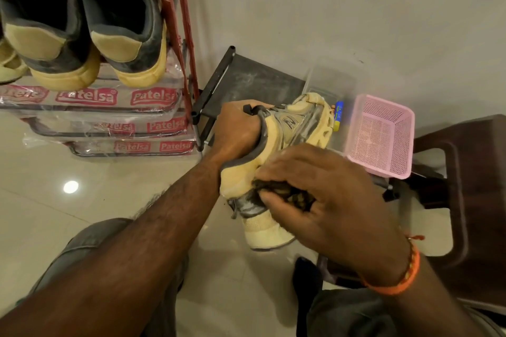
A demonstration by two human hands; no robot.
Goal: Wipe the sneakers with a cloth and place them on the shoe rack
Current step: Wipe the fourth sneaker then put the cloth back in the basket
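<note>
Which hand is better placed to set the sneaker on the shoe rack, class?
Left, probably. The left hand is thrust inside the sneaker, carrying it, and is on the side where the shoe rack stands. The right hand is busy gripping the dark cloth.

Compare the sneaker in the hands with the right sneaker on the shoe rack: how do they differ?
The held sneaker is off the shoe rack, tilted, gripped by the left hand inside its collar, while the right hand presses a dark cloth on it. The rack sneaker rests untouched, heel toward the camera. Both are cream and grey.
</note>
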